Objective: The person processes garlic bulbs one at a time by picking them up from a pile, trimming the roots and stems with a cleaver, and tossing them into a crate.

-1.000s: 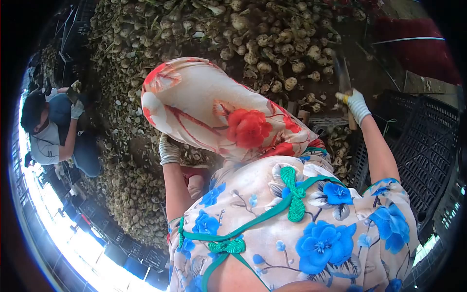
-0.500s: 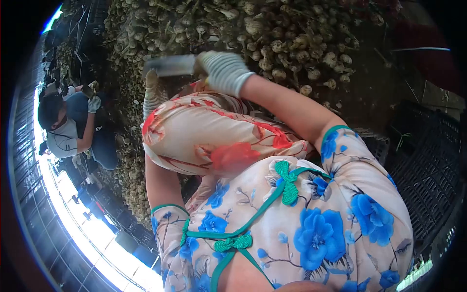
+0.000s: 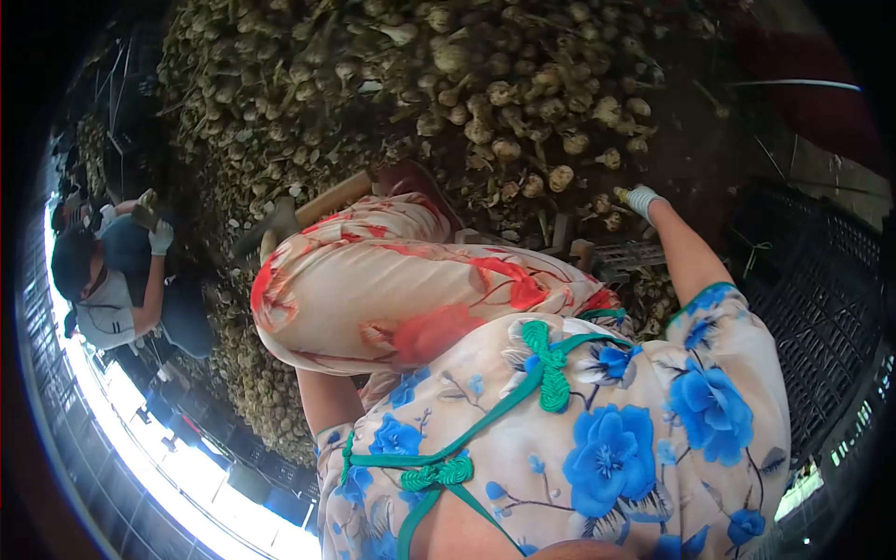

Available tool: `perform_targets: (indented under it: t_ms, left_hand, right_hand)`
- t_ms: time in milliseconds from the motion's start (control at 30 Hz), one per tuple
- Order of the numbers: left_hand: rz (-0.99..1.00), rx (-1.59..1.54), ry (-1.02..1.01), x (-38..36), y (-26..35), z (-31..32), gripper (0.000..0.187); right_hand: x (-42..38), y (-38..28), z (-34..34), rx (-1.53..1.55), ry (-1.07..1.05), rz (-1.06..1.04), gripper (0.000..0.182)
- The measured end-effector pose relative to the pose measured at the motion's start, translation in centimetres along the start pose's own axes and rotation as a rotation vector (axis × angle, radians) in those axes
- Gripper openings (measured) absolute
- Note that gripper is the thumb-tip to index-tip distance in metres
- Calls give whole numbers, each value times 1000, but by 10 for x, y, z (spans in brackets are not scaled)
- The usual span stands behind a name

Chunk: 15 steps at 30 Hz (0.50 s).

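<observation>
Dim floor, garlic near right hand

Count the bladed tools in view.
1: a wooden-handled tool, just above the bent knee in the picture, handle end by the red shoe. Others may be hidden in the garlic or behind the co-worker's hand.

This looks like a produce-sorting shed. Garlic bulbs cover the floor, near black plastic crates and 1 co-worker.
</observation>
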<state>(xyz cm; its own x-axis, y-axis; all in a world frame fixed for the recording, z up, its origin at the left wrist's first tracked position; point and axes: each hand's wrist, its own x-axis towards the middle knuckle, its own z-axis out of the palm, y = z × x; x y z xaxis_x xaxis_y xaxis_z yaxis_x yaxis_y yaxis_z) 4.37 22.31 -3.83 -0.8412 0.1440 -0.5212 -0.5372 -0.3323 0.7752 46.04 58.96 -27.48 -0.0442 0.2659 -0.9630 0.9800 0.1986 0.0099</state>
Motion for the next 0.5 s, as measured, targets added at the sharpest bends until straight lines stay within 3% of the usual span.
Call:
perform_targets:
  t_ms: [33,100,133,200,233,300,433,500]
  left_hand:
    - [9,3,-2,-5,2,-4,34]
    - [27,9,-7,-16,1,-13,34]
    - [27,14,-8,-20,3,-19,34]
    - [34,20,-5,-28,2,-25,33]
    - [41,20,-1,-32,3,-27,33]
    - [47,20,6,-38,3,-33,33]
    - [63,22,1,-48,3,-40,33]
    - [70,17,3,-52,4,-44,33]
  right_hand:
    - [-33,-10,0,396,-135,135,71]
    - [-36,-26,13,668,-232,372,66]
    - [-11,-27,26,669,-236,368,66]
    - [70,-19,55,28,-58,-72,62]
    - [73,-22,56,20,-60,-78,62]
    - [79,-27,61,503,62,216,61]
    - [88,-10,78,527,61,35,55]
    - [75,-24,72,624,103,-49,61]
